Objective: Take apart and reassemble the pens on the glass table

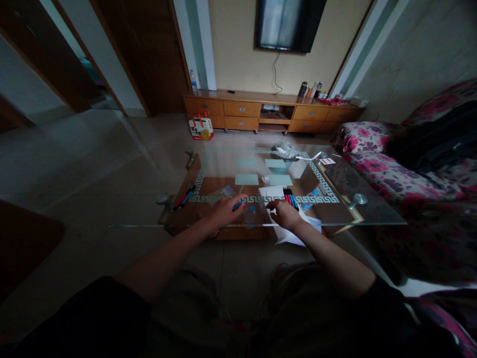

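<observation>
My left hand (224, 210) rests on the glass coffee table (372, 216), its fingers closed round a blue pen (239, 204). My right hand (285, 214) lies on white paper (274, 193) at the table's near edge, fingers curled, just left of a small bunch of red, black and blue pens (289, 198). Whether that hand grips anything is unclear. Several more pens (184, 197) lie at the table's left side.
A bowl of crumpled wrappers (282, 155) stands mid-table, with a card (327, 161) to its right. A floral sofa (387, 169) runs along the right. A wooden TV cabinet (268, 112) and a paper bag (201, 127) stand by the far wall.
</observation>
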{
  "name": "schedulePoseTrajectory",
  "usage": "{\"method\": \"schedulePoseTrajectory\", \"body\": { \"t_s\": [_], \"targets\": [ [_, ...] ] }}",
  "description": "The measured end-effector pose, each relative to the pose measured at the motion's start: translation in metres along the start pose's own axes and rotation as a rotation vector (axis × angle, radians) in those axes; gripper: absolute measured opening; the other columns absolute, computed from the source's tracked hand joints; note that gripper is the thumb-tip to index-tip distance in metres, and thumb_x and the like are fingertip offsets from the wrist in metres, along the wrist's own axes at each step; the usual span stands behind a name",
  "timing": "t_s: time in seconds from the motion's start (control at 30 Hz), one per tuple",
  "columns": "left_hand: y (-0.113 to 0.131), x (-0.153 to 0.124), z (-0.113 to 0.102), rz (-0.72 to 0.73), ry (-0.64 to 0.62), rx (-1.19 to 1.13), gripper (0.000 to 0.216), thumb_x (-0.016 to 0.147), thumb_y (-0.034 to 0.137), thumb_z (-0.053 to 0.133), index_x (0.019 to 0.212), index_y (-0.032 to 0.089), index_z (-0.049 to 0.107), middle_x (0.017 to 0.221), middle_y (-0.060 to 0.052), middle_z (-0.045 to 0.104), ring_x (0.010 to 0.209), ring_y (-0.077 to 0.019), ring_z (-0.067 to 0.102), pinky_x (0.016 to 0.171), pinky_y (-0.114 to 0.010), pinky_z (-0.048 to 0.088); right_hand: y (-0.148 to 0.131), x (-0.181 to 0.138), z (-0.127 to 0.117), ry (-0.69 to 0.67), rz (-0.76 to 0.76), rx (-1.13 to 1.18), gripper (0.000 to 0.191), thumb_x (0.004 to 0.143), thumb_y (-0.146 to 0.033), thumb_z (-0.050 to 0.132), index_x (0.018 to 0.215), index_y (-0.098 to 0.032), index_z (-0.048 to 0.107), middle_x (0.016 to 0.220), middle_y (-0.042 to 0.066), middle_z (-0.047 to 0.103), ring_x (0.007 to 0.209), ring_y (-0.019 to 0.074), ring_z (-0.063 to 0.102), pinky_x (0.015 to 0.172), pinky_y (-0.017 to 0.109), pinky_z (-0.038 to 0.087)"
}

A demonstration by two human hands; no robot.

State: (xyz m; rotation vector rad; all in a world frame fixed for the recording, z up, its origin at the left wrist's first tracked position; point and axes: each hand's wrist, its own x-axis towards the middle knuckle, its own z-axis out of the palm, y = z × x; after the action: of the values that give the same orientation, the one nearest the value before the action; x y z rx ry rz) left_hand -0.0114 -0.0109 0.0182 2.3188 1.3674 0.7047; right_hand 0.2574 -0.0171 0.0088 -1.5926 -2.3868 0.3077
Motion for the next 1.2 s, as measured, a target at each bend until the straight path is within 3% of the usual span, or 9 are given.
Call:
{"method": "schedulePoseTrajectory", "body": {
  "t_s": [0.67,0.93,1.1,1.2],
  "targets": [
    [0.009,-0.001,-0.007,-0.025,-0.012,-0.056,0.037,0.092,0.036,0.052,0.125,0.024,0.062,0.088,-0.003,0.073,0.079,-0.0163,0.066,0.072,-0.024,0.049,-0.012,0.002,0.001,-0.112,0.133,-0.178,0.032,0.087,-0.011,0.052,0.109,-0.023,0.072,0.112,0.011,0.065,0.106,0.0236,0.063,0.087,0.030,0.048],
    [0.008,-0.001,-0.007,0.003,0.005,-0.091,0.035,0.091,0.035,0.053,0.123,0.024,0.063,0.088,-0.002,0.073,0.079,-0.0173,0.066,0.072,-0.024,0.048,-0.017,0.003,0.000,-0.124,0.137,-0.203,0.034,0.089,-0.012,0.048,0.111,-0.024,0.071,0.115,0.011,0.064,0.105,0.0245,0.063,0.085,0.031,0.049],
    [0.001,0.000,-0.002,0.026,0.004,-0.047,0.034,0.091,0.037,0.052,0.123,0.027,0.061,0.085,-0.001,0.071,0.073,-0.0163,0.064,0.067,-0.024,0.045,-0.017,0.002,-0.002,-0.073,0.136,-0.151,0.029,0.089,-0.013,0.050,0.106,-0.021,0.073,0.110,0.012,0.066,0.101,0.0237,0.064,0.082,0.030,0.048],
    [-0.002,0.001,0.000,0.024,0.016,-0.042,0.032,0.090,0.039,0.055,0.118,0.026,0.060,0.080,0.000,0.068,0.070,-0.0162,0.063,0.065,-0.024,0.043,-0.020,0.004,-0.002,0.043,0.100,0.028,0.023,0.088,-0.016,0.055,0.101,-0.019,0.073,0.104,0.011,0.068,0.094,0.0210,0.065,0.084,0.029,0.047]
  ]
}}
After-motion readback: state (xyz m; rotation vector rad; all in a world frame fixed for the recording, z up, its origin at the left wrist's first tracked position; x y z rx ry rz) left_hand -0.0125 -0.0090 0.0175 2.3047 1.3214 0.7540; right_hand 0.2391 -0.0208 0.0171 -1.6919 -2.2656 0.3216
